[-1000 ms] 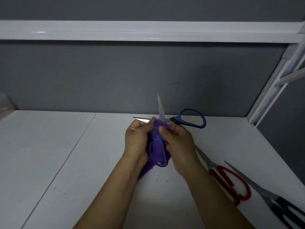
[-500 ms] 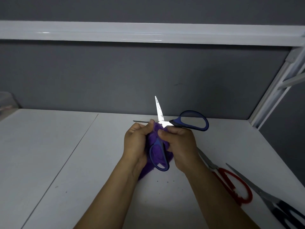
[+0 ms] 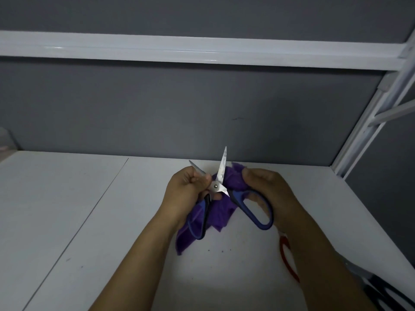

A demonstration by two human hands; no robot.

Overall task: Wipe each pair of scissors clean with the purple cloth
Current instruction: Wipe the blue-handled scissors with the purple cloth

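The hands have drawn apart, and the large loop of the blue-handled steel scissors (image 3: pixel 216 186) has swung down to five o'clock. The left hand (image 3: pixel 187 191) pinches one smooth blade beside the pivot. At three o'clock of the pivot, the right hand (image 3: pixel 269 187) grips the soft, crumpled purple cloth (image 3: pixel 233 179), which drapes down over the matte white table (image 3: pixel 67 209).

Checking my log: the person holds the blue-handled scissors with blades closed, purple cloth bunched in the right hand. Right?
Not quite: the head view shows the blue-handled scissors open, blades spread apart. The purple cloth is bunched in the right hand.
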